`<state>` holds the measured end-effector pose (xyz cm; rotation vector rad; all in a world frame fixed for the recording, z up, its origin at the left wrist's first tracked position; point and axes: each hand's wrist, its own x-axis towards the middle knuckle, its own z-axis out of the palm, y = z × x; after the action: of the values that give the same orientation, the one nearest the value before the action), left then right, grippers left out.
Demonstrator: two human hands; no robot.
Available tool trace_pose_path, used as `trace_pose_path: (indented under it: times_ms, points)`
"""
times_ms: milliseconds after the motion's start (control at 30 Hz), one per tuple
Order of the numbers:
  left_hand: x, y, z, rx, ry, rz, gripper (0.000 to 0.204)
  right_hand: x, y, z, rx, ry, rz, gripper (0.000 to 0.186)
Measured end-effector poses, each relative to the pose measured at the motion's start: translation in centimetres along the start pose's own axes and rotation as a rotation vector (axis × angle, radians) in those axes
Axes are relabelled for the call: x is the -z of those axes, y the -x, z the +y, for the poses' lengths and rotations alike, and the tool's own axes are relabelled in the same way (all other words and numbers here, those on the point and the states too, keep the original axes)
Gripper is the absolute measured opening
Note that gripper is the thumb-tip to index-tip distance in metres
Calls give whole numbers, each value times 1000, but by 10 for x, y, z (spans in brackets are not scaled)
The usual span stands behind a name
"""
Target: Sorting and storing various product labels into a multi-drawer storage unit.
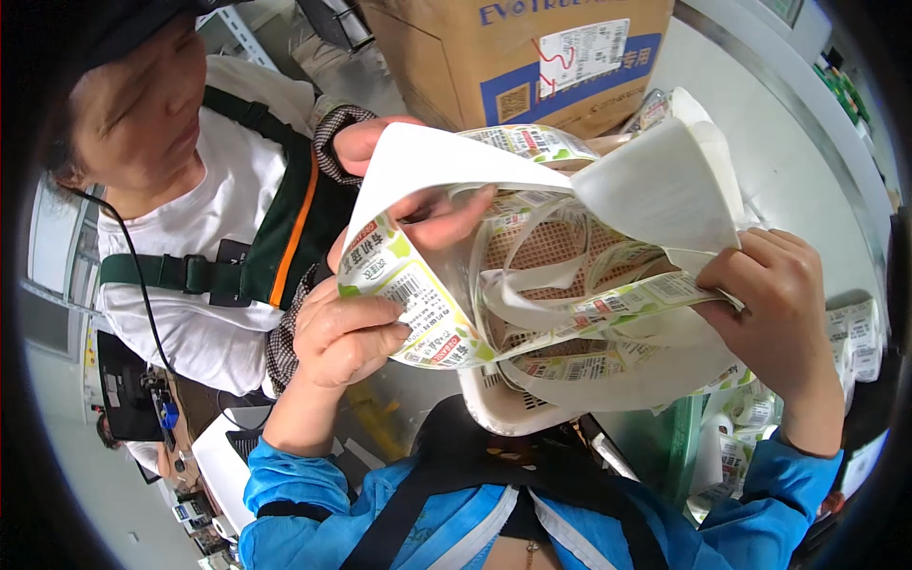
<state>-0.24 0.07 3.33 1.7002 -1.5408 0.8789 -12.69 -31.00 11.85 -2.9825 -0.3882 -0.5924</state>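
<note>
A long strip of printed labels (418, 294), white with green and red print, runs between my two hands. My left hand (344, 334) is closed, pinching the strip's left part between thumb and fingers. On the right, my right hand (771, 290) grips the strip's edge where its white back folds over. Below it, more loops of the label strip hang over a white plastic basket (503, 410). A co-worker's hand (446, 220) reaches into the loop just above my left hand, partly behind the white backing.
The co-worker (204, 190) stands close at the left in a dark apron. A large cardboard box (427, 57) stands behind the strip. Label rolls (750, 408) lie in a green crate (679, 446) at the lower right. A white table (223, 465) is at the lower left.
</note>
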Motion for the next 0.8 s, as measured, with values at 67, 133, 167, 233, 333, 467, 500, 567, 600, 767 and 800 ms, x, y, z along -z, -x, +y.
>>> trace_pose_path:
  times_ms: [67, 133, 167, 233, 333, 467, 500, 567, 600, 767, 800]
  points:
    - [0, 6, 1, 38, 1, 24, 22, -2, -2, 0, 9, 7, 10, 23]
    - [3, 6, 0, 37, 69, -10, 22, -3, -4, -2, 11, 15, 18, 23]
    - [5, 11, -1, 50, 84, -56, 25, -3, -5, -3, 13, 18, 23, 23]
    - [3, 23, -4, 104, 139, -57, 25, -4, -6, -4, 19, 23, 29, 23]
    - [9, 20, -10, 146, 89, -38, 25, -6, -8, -3, 8, 23, 21, 22]
    - [29, -10, -30, 77, -330, 44, 22, -11, -10, 4, -15, -23, -16, 24]
    - [32, -16, -38, 149, -377, 41, 20, -12, -9, 8, -47, -43, -27, 26]
    - [51, -25, -38, 328, -486, 31, 17, -9, -8, 12, -89, -104, -31, 26]
    - [57, -27, -39, 431, -527, 30, 15, -9, -9, 14, -130, -163, -35, 26]
    - [81, -20, -69, 701, -586, 29, 12, -11, -8, 27, -199, -228, -42, 26]
    - [81, -18, -71, 702, -574, 26, 12, -13, -7, 30, -234, -254, -56, 26]
